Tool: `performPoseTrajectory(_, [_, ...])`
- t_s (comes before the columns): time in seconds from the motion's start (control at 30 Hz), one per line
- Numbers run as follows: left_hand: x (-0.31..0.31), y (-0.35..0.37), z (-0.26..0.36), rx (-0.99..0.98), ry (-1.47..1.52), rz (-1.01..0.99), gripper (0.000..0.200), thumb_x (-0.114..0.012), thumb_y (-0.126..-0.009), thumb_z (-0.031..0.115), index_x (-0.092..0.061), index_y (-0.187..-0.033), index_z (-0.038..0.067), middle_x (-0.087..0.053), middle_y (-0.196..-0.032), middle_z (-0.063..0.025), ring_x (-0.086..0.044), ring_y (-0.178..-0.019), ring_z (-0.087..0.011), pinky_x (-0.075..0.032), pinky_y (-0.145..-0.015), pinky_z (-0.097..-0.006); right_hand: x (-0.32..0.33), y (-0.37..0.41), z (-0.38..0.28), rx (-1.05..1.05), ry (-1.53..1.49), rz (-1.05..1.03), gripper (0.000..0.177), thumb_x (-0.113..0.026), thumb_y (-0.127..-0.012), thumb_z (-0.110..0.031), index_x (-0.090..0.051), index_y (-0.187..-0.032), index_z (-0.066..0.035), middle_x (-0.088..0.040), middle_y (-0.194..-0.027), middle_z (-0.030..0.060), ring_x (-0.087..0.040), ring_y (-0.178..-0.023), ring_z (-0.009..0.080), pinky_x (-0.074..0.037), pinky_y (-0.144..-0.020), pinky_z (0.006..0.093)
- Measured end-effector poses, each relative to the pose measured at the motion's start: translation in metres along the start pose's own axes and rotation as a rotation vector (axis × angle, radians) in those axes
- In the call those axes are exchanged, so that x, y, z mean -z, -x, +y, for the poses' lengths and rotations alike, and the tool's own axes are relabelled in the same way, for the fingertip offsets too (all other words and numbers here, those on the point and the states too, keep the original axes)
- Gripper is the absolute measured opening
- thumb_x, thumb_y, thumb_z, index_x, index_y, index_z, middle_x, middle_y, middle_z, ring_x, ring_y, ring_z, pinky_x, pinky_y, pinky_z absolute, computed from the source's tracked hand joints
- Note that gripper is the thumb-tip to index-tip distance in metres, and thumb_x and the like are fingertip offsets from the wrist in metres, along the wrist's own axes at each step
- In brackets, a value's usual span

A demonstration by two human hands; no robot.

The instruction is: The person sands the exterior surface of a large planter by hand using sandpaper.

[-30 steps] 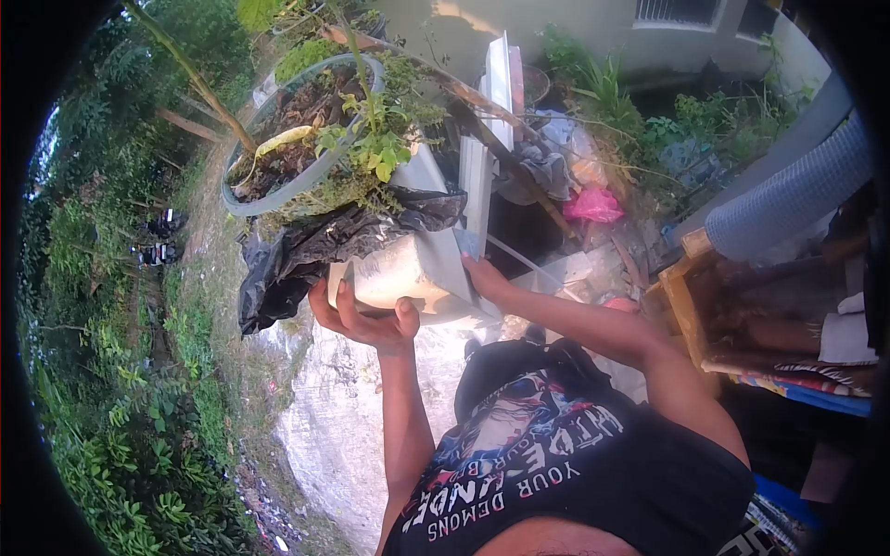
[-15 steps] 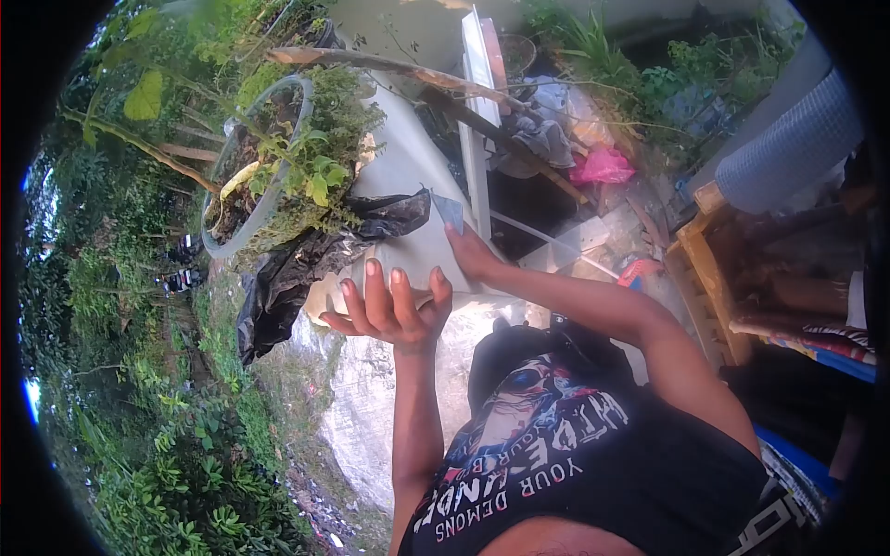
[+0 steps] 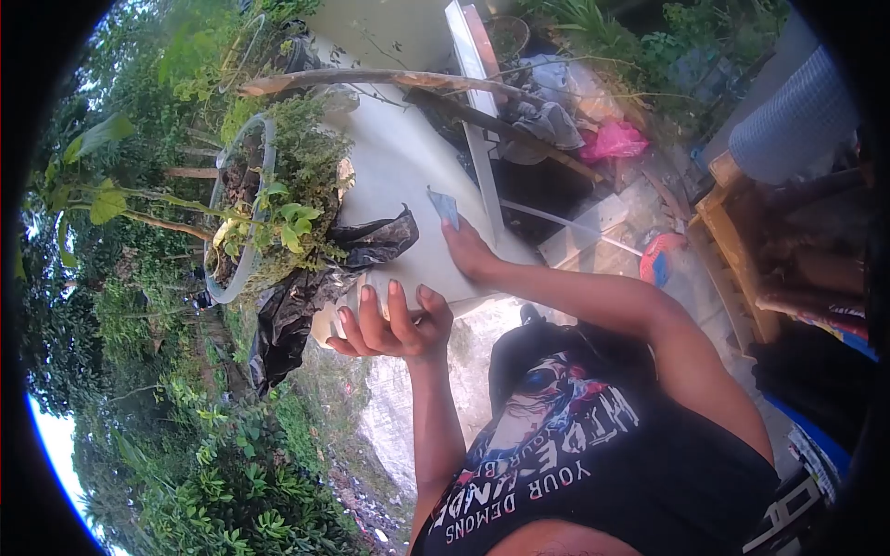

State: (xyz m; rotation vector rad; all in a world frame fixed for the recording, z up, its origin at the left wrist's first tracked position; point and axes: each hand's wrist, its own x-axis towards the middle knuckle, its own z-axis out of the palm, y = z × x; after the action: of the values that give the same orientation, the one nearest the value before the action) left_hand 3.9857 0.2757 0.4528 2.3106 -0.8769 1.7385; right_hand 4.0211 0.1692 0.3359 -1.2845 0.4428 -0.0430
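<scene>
1. Far left: tub (image 3: pixel 269 171); clear-looking plastic, round rim, nearly edge-on; rim shows much narrower than a second ago; my view or the tub shifted, can't tell which.
2. Next: black plastic (image 3: pixel 286 324); thin, crumpled, slightly glossy, draped beneath the greenery.
3. My left hand (image 3: pixel 400 332): fingers apart, curled upward; a second ago they spread round the pale end there; contact now unclear, so that support looks looser to me.
4. Middle: pale panel (image 3: pixel 399 157); broad, smooth, matte; runs from behind the rough branch (image 3: pixel 371 78) down to my hands; more of its face shows now.
5. My right hand (image 3: pixel 475 254): fingers together, pinching a blue-grey piece (image 3: pixel 444 206); flat, thin, sharp-cornered, over the panel's face; was by its edge, so probably more room to move it.
6. Right: pink bag (image 3: pixel 614 141), crinkly; wooden frame (image 3: pixel 725 239), straight-sided, yellowish.
</scene>
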Motion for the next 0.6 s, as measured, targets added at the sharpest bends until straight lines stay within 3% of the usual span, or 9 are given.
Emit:
performPoseTrajectory(0.07, [0.0, 0.002, 0.0, 0.016, -0.011, -0.01, 0.03, -0.056, -0.095, 0.037, -0.057, -0.118, 0.017, -0.054, -0.125, -0.0094, -0.038, -0.134, -0.0366, -0.014, -0.117, -0.0636, -0.005, 0.037, -0.004, 0.152, 0.174, 0.102, 0.054, -0.037, -0.105, -0.033, -0.037, -0.147, 0.001, -0.041, -0.149, 0.0246, -0.039, -0.138, 0.0368, -0.031, -0.115, 0.0421])
performPoseTrajectory(0.1, [-0.001, 0.001, 0.0, 0.012, -0.012, -0.003, 0.03, -0.056, -0.095, 0.036, -0.057, -0.118, 0.017, -0.054, -0.125, -0.0093, -0.038, -0.134, -0.037, -0.015, -0.117, -0.0637, -0.005, 0.037, -0.015, 0.151, 0.175, 0.103, 0.054, -0.037, -0.105, -0.033, -0.037, -0.147, 0.001, -0.041, -0.149, 0.0246, -0.039, -0.138, 0.0368, -0.031, -0.115, 0.0421])
performPoseTrajectory(0.17, [0.001, 0.0, 0.002, 0.019, -0.007, -0.012, 0.029, -0.056, -0.095, 0.035, -0.057, -0.118, 0.017, -0.054, -0.125, -0.0092, -0.038, -0.134, -0.0368, -0.015, -0.117, -0.0638, -0.013, 0.03, -0.058, 0.545, 0.118, -0.009, 0.062, -0.032, -0.107, -0.043, -0.035, -0.148, 0.002, -0.044, -0.147, 0.0238, -0.039, -0.14, 0.0332, -0.031, -0.113, 0.0427])
performPoseTrajectory(0.27, [0.002, -0.002, 0.002, 0.018, -0.007, -0.007, 0.029, -0.057, -0.095, 0.035, -0.056, -0.117, 0.016, -0.055, -0.125, -0.0088, -0.038, -0.134, -0.0366, -0.015, -0.117, -0.064, -0.025, -0.035, -0.076, 0.622, 0.066, -0.077, 0.063, -0.034, -0.106, -0.044, -0.035, -0.147, 0.005, -0.048, -0.143, 0.0238, -0.043, -0.136, 0.0335, -0.031, -0.112, 0.0417])
performPoseTrajectory(0.33, [0.001, -0.002, 0.002, 0.015, 0.001, 0.001, 0.029, -0.057, -0.095, 0.035, -0.056, -0.117, 0.016, -0.055, -0.125, -0.0087, -0.038, -0.134, -0.0365, -0.015, -0.116, -0.0642, -0.023, -0.063, -0.081, 0.238, -0.039, -0.117, 0.064, -0.034, -0.106, -0.044, -0.038, -0.144, 0.007, -0.053, -0.137, 0.023, -0.048, -0.13, 0.0327, -0.033, -0.111, 0.0405])
performPoseTrajectory(0.4, [0.002, 0.0, 0.001, 0.013, 0.011, -0.002, 0.029, -0.057, -0.095, 0.036, -0.056, -0.117, 0.016, -0.056, -0.124, -0.0084, -0.039, -0.134, -0.0358, -0.015, -0.117, -0.0639, -0.026, -0.094, -0.027, 0.087, -0.001, 0.048, 0.057, -0.036, -0.103, -0.04, -0.043, -0.145, -0.002, -0.057, -0.135, 0.0244, -0.052, -0.129, 0.0394, -0.037, -0.11, 0.0432])
performPoseTrajectory(0.47, [0.002, -0.001, 0.001, 0.017, 0.017, 0.004, 0.029, -0.057, -0.095, 0.036, -0.055, -0.117, 0.017, -0.056, -0.123, -0.0081, -0.039, -0.134, -0.0351, -0.015, -0.117, -0.0634, -0.01, -0.08, 0.015, -0.121, -0.049, 0.015, 0.058, -0.034, -0.104, -0.042, -0.042, -0.145, -0.003, -0.055, -0.138, 0.0246, -0.05, -0.131, 0.0389, -0.037, -0.11, 0.0441])
performPoseTrajectory(0.57, [0.002, 0.001, 0.0, 0.028, 0.029, 0.013, 0.028, -0.057, -0.095, 0.036, -0.055, -0.116, 0.017, -0.056, -0.123, -0.0071, -0.039, -0.134, -0.0337, -0.015, -0.118, -0.0626, 0.0, -0.027, 0.047, -0.153, -0.005, -0.028, 0.059, -0.034, -0.104, -0.041, -0.038, -0.148, -0.002, -0.049, -0.145, 0.0232, -0.047, -0.134, 0.0368, -0.034, -0.113, 0.0426])
performPoseTrajectory(0.6, [0.0, 0.0, 0.001, 0.026, 0.035, 0.022, 0.028, -0.057, -0.095, 0.036, -0.055, -0.116, 0.018, -0.056, -0.122, -0.0065, -0.039, -0.134, -0.0329, -0.015, -0.118, -0.0621, -0.001, -0.003, 0.032, 0.016, 0.08, 0.009, 0.06, -0.034, -0.105, -0.041, -0.036, -0.15, -0.001, -0.046, -0.148, 0.0226, -0.044, -0.137, 0.0362, -0.032, -0.115, 0.0413])
